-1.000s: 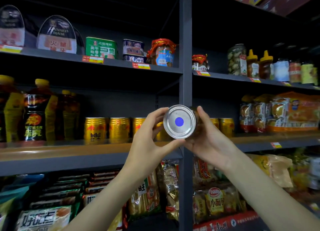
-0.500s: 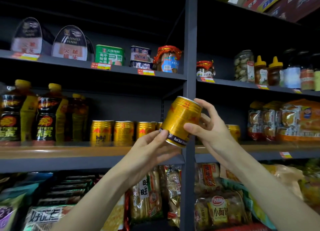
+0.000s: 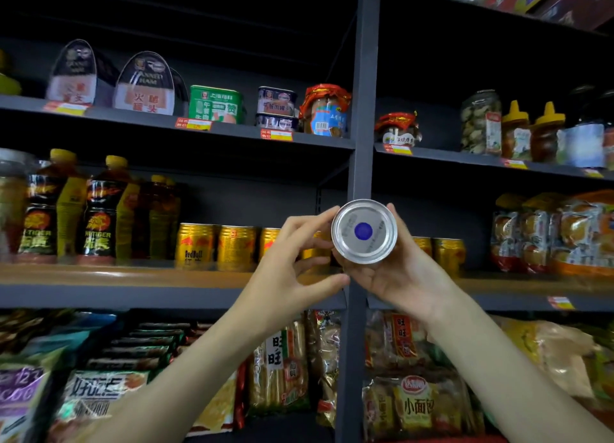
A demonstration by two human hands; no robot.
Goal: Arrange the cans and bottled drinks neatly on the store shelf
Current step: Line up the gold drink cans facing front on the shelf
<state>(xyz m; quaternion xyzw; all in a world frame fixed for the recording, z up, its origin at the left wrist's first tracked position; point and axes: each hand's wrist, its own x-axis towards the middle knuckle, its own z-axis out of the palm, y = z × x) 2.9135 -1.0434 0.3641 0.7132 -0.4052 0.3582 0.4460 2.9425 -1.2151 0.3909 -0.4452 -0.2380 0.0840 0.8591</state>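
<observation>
A person's right hand [image 3: 395, 276] cups a gold can [image 3: 364, 231] tipped base-first toward the camera before the drinks shelf [image 3: 133, 276], left hand [image 3: 292, 269] steadying it by fingertips; such a loose hold could let it slip.

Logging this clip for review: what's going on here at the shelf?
A person stands at a store shelf and holds a can up with its silver end and blue dot facing the camera. The right hand cradles it from the right and below, while the left hand sits at its left side, fingertips at the rim. A row of gold cans stands on the wooden shelf behind, next to yellow-capped bottles.
</observation>
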